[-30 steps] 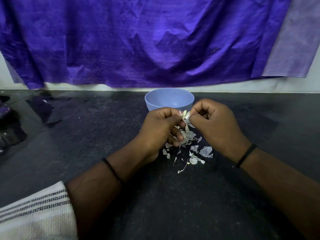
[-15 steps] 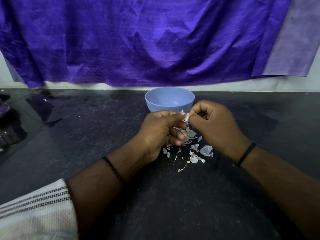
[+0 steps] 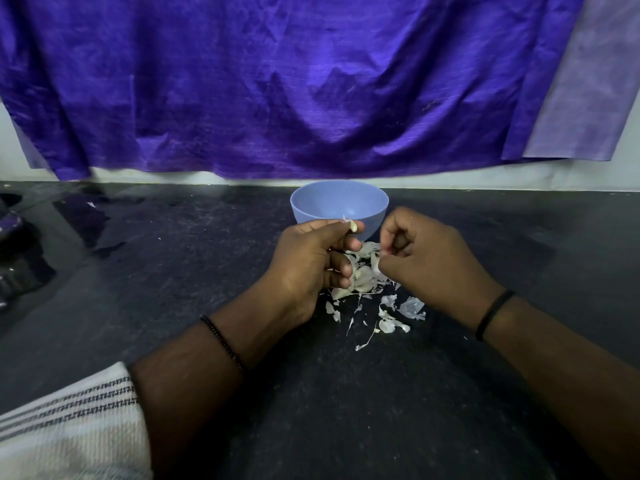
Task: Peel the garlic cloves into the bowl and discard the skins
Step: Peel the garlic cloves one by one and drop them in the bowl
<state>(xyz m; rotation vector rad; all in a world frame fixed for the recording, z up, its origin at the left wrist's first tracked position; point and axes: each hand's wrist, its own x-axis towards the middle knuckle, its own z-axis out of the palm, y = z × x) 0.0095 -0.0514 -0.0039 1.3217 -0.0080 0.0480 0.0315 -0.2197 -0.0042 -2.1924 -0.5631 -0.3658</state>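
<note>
Where my view begins, nearest the camera, a cream sleeve with dark woven stripes covers the left upper forearm, and I can read no lettering or brand on it or anywhere else. Both forearms reach forward over the dark speckled counter, the left wrist ringed by a thin beaded bracelet and the right by a plain black band. Between the wrists lies a scatter of papery garlic skins, piled thicker toward the hands. My left hand has its fingers curled and pinches a pale garlic clove between thumb and forefinger, held up just in front of the bowl's near wall. My right hand sits just beside it, apart from the clove, fingers curled inward with thumb and fingertips drawn together; whether a scrap of skin is caught there I cannot tell. Behind the hands stands the light blue bowl, upright on the counter, unmarked. Farther back, purple cloth hangs over a pale wall, and dark blurred objects sit at the far left edge.
</note>
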